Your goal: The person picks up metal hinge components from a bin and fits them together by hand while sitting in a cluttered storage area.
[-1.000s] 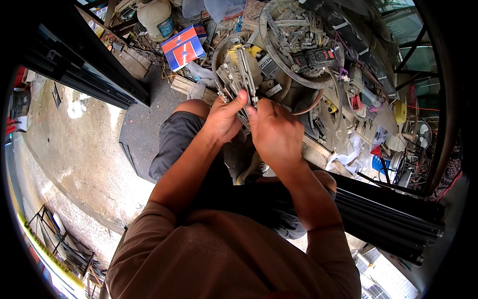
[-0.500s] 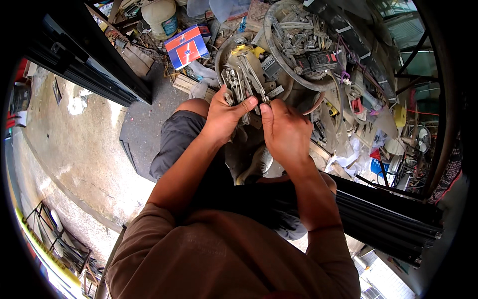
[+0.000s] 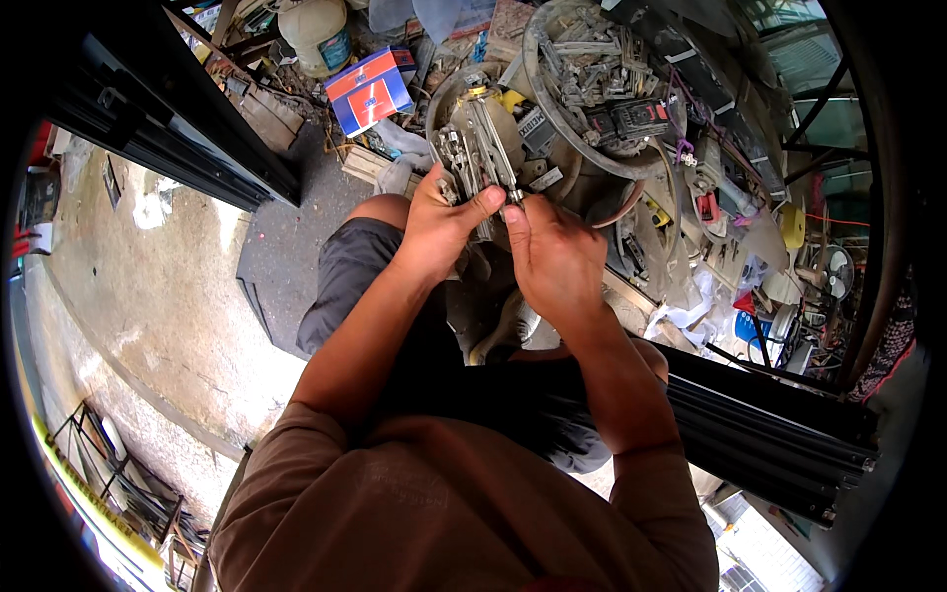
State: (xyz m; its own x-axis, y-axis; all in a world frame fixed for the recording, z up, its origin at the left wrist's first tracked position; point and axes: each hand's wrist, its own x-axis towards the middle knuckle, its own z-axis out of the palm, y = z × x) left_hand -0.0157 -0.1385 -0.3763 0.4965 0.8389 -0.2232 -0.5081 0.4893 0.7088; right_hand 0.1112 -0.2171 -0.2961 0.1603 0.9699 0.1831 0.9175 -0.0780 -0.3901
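Note:
My left hand (image 3: 441, 225) is closed around a metal hardware assembly (image 3: 472, 158) of narrow silvery bars and fittings, its thumb pressed over the near end. Close beside it, my right hand (image 3: 557, 247) is closed too, thumb and fingers pinching the near end of a long thin metal bar (image 3: 496, 148) that slants away along the assembly. The fingers of both hands hide where the parts meet. Under and beyond the hands stands a round tub (image 3: 437, 111), with a yellow tool (image 3: 513, 101) and a dark boxy piece with pale lettering (image 3: 536, 130) in it.
A larger round basin (image 3: 533, 74) full of metal scrap and fittings stands beyond, to the right. A blue and orange box (image 3: 370, 91) lies at the far left near a white bucket (image 3: 314, 35). Black metal profiles (image 3: 769, 414) run along the right; concrete floor (image 3: 148, 286) spreads to the left.
My right hand has shifted slightly left and closer to my left hand. The long bar now lies more plainly in view along the assembly. My left hand has barely moved.

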